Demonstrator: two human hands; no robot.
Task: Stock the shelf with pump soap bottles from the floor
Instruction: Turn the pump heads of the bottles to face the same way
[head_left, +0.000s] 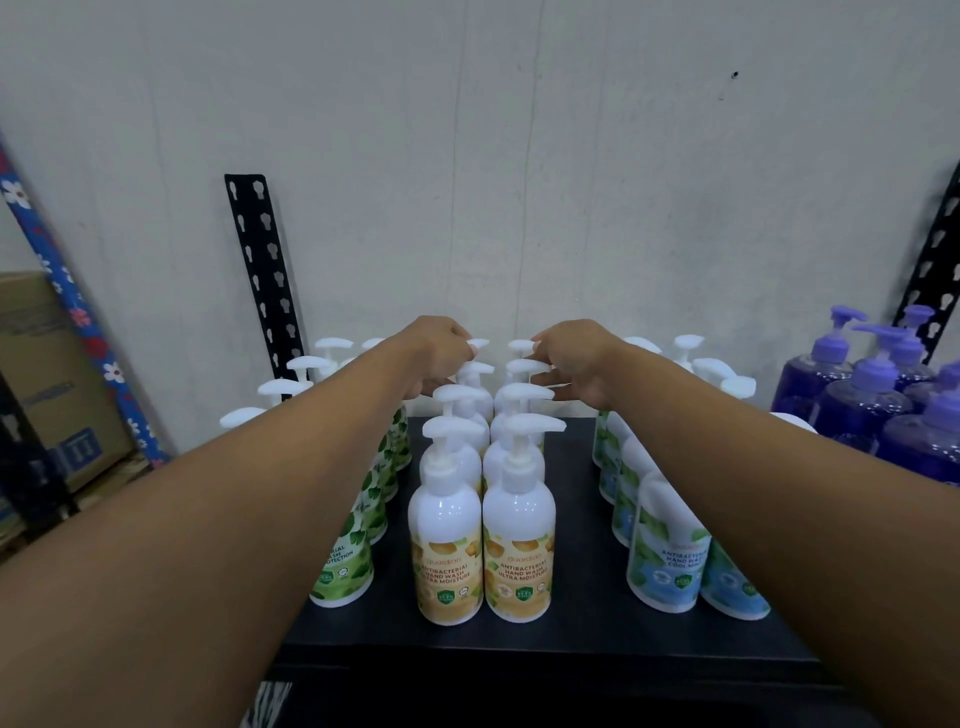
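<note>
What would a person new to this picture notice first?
The left hand and right hand stretch over the black shelf to the rear pump heads of the two middle rows of orange-label bottles. Green-label bottles stand to their left, blue-label bottles to their right, purple bottles at the far right.

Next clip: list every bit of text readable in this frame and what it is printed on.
"ANTIBACTERIAL HAND WASH ULTRA MOISTURE", faint "guardian" above: front orange bottles.
"ANTIBACTERIAL HAND WAS... COOL MIN...": front blue bottle, cut off at its edge.
"...IAL ...ASH ...OTECTION": front green bottle, rest behind the arm.
Label badges and box print: too blurred to read.
</note>
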